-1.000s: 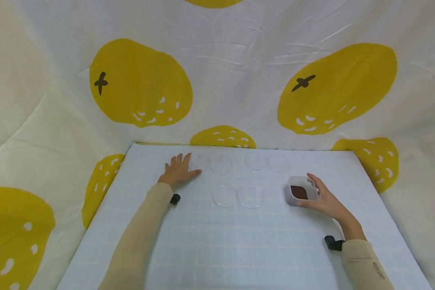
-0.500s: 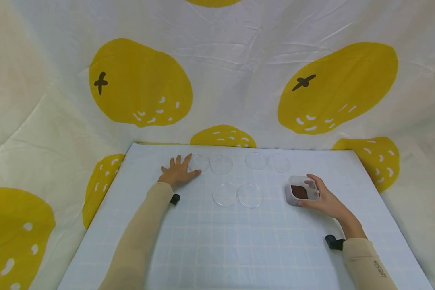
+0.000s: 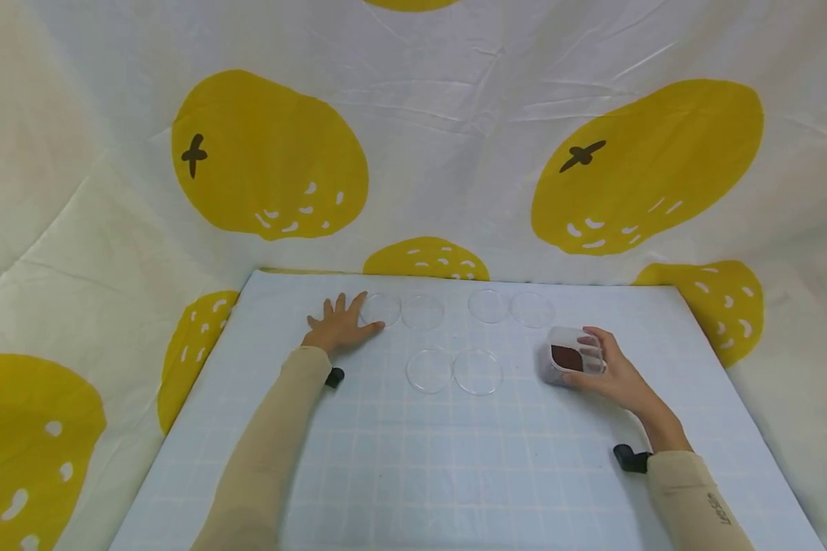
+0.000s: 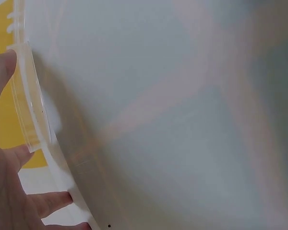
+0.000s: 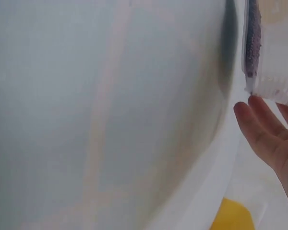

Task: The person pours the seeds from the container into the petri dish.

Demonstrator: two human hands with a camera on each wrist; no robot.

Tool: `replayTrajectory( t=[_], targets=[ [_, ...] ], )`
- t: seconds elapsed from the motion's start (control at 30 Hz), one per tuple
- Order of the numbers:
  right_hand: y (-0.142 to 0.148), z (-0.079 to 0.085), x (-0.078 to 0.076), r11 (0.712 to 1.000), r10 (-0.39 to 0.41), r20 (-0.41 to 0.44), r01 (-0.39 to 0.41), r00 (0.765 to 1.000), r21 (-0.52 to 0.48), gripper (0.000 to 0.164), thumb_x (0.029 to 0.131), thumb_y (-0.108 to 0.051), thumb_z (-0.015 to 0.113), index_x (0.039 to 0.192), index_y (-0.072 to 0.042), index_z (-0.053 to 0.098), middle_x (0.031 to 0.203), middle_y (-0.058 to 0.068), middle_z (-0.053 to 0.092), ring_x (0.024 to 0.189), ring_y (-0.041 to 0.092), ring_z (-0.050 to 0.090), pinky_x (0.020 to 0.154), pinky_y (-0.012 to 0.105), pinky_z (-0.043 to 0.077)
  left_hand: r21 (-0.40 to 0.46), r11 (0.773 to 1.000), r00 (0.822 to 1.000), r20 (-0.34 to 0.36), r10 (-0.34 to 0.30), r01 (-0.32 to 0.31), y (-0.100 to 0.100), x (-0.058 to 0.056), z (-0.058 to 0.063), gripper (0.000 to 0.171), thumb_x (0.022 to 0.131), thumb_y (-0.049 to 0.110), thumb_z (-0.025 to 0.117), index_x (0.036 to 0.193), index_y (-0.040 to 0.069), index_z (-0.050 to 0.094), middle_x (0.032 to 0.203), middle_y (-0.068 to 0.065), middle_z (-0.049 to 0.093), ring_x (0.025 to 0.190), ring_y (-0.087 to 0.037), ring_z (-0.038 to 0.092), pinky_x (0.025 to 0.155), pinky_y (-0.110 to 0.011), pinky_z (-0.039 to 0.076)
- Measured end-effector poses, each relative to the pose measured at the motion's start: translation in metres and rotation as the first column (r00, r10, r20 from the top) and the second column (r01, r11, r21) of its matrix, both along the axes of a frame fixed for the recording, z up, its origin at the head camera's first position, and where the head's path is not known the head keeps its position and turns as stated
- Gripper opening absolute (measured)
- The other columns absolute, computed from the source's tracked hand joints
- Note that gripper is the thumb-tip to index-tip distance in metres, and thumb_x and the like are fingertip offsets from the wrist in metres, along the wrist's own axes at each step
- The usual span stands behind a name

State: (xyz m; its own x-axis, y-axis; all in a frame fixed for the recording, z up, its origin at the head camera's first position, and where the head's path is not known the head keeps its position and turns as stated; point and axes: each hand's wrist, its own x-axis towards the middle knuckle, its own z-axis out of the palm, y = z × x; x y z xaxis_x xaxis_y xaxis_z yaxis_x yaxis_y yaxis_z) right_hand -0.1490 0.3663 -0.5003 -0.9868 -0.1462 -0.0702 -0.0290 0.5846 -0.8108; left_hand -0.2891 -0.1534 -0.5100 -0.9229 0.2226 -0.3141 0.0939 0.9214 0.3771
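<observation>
In the head view my left hand point(image 3: 341, 325) lies at the back left with fingers spread and straight. Its thumb and index fingertip touch opposite sides of a clear petri dish point(image 3: 381, 309), whose low wall point(image 4: 31, 103) shows between them in the left wrist view. On the right, my right hand point(image 3: 616, 371) grips a square, see-through plastic container point(image 3: 551, 375) by its side, thumb in front and fingers behind. Dark brown, soil-like material point(image 3: 567, 358) partly fills it. From the right wrist view, the container's base point(image 5: 252, 81) is close over the table, with the fingertips beside it.
Beside the touched dish is another clear round dish point(image 3: 423, 313). A second pair point(image 3: 488, 306) lies at the back right, and a third pair point(image 3: 429, 371) sits nearer the middle. The table point(image 3: 441, 467) meets a fruit-printed curtain point(image 3: 448, 176) behind. Black wrist cameras point(image 3: 632, 459) hang under the sleeves.
My right hand and the container have shifted slightly toward the back left. The left hand keeps its place at the dish. The head view has moved a touch.
</observation>
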Motion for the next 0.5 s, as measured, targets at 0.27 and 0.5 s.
replayTrajectory(
  t=[0.27,0.5],
  targets=[
    [-0.016,0.003,-0.014,0.999,-0.033,-0.041,0.032,0.999,-0.036,0.102,0.083,-0.029,0.084,0.155,-0.013,0.014,0.147,0.026,0.037,0.135,0.051,0.034,0.101,0.068,0.035,0.005,1.000,1.000,-0.006,0.006,-0.006,0.000,0.000,-0.003,0.096,0.089,0.078,0.046,0.162,0.026,0.012,0.162,-0.027,0.007,0.144,-0.057,0.000,0.098,-0.085,0.002],
    [-0.036,0.004,-0.032,0.998,-0.034,-0.109,0.028,0.994,-0.054,0.100,0.082,-0.030,0.085,0.155,-0.014,0.018,0.146,0.024,0.039,0.134,0.044,0.038,0.098,0.065,0.039,0.004,1.000,1.000,-0.010,0.007,-0.007,0.000,-0.002,-0.005,0.097,0.088,0.080,0.045,0.162,0.027,0.011,0.163,-0.027,0.006,0.144,-0.057,0.000,0.097,-0.085,0.002]
  ],
)
